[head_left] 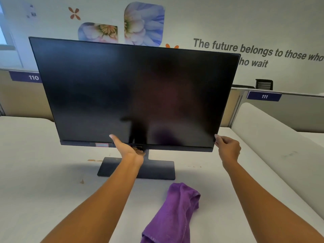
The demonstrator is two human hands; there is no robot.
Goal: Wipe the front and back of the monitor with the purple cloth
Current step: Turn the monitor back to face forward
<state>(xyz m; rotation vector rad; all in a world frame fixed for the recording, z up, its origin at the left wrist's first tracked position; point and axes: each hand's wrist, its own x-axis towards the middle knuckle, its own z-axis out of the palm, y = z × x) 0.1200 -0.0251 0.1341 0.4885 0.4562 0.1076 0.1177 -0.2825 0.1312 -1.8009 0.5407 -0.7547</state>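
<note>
white table [43, 172] | monitor [122, 88], purple cloth [175, 211] on it | numbered partitions [21, 99] | flower-print wall [228, 20]

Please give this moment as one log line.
left hand: grips monitor bottom edge | right hand: pinches its right corner | cloth: on table

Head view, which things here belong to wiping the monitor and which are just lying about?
Job: monitor; purple cloth on the table; left hand and right hand holding the monitor's lower edge.
Just there: plate 110, plate 111, flower pictures, wall lettering, black chair.
</note>
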